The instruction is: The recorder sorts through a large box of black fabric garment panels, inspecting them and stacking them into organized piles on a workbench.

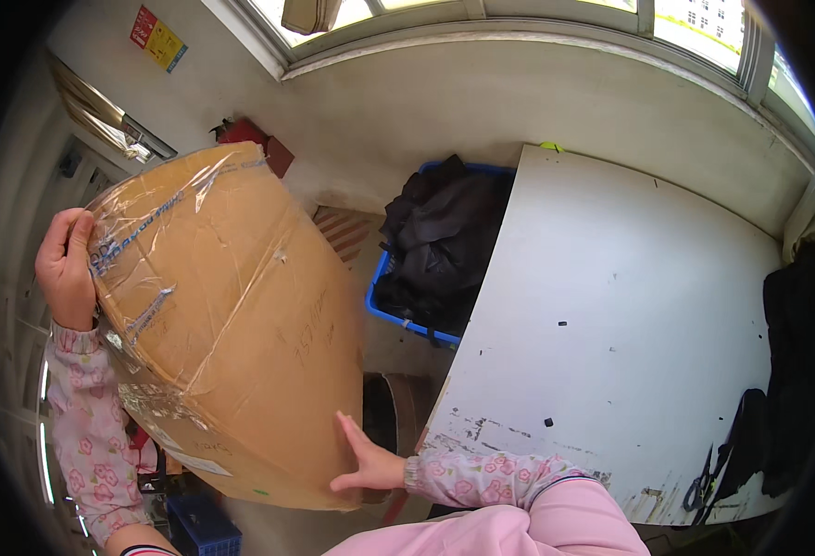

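Note:
A large brown cardboard box [259, 306], with shiny clear tape along its edges, is held up tilted in front of me on the left. My left hand [67, 269] is closed over its upper left edge, thumb on the near face. Low on the box's right side, my right hand [367, 463] lies against the cardboard with its fingers and thumb spread. Much of the far side of the box is hidden.
A white table [630, 296] with dark scraps stands at right; scissors [701, 486] and black fabric [796, 361] lie on its right edge. Beside it, a blue basket [398, 320] holds black cloth [449, 241]. A blue crate [202, 526] stands below left.

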Demonstrator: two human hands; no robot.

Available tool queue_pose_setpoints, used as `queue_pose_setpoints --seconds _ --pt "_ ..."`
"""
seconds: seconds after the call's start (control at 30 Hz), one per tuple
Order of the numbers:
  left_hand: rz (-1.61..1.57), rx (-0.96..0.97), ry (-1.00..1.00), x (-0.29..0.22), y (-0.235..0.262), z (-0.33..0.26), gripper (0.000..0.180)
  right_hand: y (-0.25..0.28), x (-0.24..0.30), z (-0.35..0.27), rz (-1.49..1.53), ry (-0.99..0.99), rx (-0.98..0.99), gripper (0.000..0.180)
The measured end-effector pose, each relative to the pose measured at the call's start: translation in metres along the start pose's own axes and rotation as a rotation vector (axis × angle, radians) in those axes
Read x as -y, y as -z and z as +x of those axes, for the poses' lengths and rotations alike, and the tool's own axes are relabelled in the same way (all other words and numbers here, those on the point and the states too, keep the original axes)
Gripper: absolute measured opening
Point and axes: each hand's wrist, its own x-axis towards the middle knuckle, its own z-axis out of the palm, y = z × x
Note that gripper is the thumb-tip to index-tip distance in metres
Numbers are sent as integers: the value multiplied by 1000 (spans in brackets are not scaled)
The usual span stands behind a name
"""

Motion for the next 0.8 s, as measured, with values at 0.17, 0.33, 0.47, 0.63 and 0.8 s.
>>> queue_pose_setpoints --seconds 0.17,0.33,0.47,0.63,0.8 --pt "-5 47 -60 -120 65 -17 11 -66 47 -39 -113 -123 98 144" --pt "243 80 -355 -270 103 -61 4 -66 67 -52 80 128 -57 148" --pt "227 91 -488 -375 98 -98 5 -37 59 -85 93 111 -137 142" --pt "179 339 -767 -455 84 -148 23 11 0 -87 352 359 -139 94" --pt "-68 394 -1034 -472 -41 -232 18 158 -12 -211 610 201 -360 69"
